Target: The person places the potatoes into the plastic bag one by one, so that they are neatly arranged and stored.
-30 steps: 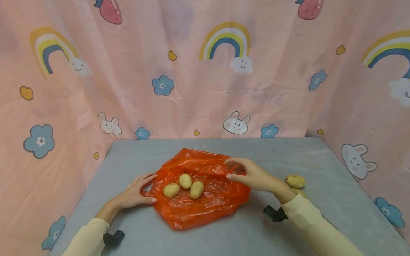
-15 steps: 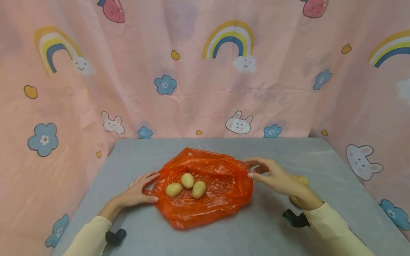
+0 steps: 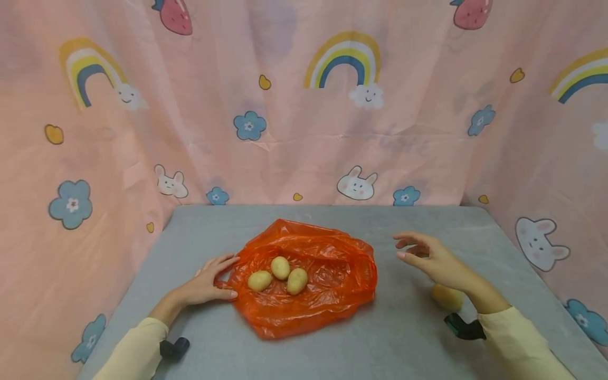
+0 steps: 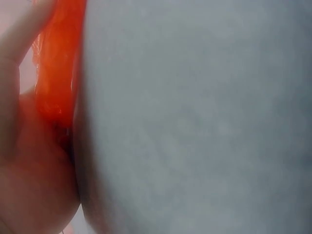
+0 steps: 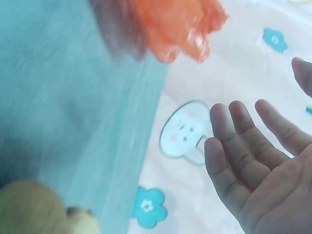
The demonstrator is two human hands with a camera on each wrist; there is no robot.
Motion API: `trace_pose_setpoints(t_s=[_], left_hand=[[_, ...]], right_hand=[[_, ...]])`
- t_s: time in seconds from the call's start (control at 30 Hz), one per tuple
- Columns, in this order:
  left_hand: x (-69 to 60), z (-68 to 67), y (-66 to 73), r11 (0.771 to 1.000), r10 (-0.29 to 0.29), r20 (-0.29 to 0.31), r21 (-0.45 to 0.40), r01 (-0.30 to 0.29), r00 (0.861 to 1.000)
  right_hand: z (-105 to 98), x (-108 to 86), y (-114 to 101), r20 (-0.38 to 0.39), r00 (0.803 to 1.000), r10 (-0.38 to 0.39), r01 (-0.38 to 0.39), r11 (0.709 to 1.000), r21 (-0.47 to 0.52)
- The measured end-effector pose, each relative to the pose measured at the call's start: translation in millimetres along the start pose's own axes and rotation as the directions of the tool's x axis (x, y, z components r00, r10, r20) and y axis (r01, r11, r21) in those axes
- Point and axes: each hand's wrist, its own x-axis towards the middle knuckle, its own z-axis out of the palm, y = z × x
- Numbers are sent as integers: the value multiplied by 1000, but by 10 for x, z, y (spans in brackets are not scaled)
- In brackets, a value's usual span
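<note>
A crumpled orange plastic bag (image 3: 328, 311) lies on the table with its mouth spread. Three potatoes sit together inside it, among them one at the front right (image 3: 296, 281). At the bag's left edge my left hand (image 3: 204, 285) rests with thumb and fingers apart, touching the plastic; in the left wrist view the bag (image 4: 61, 63) shows beside the palm. My right hand (image 3: 432, 258) hovers right of the bag, holding nothing, fingers loosely bent. Below its wrist lies a loose potato (image 3: 447, 297). Two potatoes show in the right wrist view, the larger one (image 5: 29, 209) nearest.
A grey table (image 3: 380, 348) carries everything. Pink patterned curtain (image 3: 294, 163) hangs behind it and along both sides. Each forearm wears a dark wrist camera, the right one (image 3: 464, 327) near the loose potato.
My right hand has left the bag's right edge and moved right, toward the loose potatoes. The left hand stays at the bag's left side, and the three potatoes inside keep their places.
</note>
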Motion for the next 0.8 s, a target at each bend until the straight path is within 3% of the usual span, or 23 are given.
trace_pose_setpoints(t_s=[0.63, 0.8], left_hand=[[-2, 6, -23, 1000, -13, 7, 24, 12, 1000], [15, 5, -21, 1000, -9, 0, 25, 9, 1000]], right_hand=[[-315, -240, 568, -60, 996, 69, -71, 996, -44], [-370, -309, 740, -77, 989, 127, -134, 986, -101]])
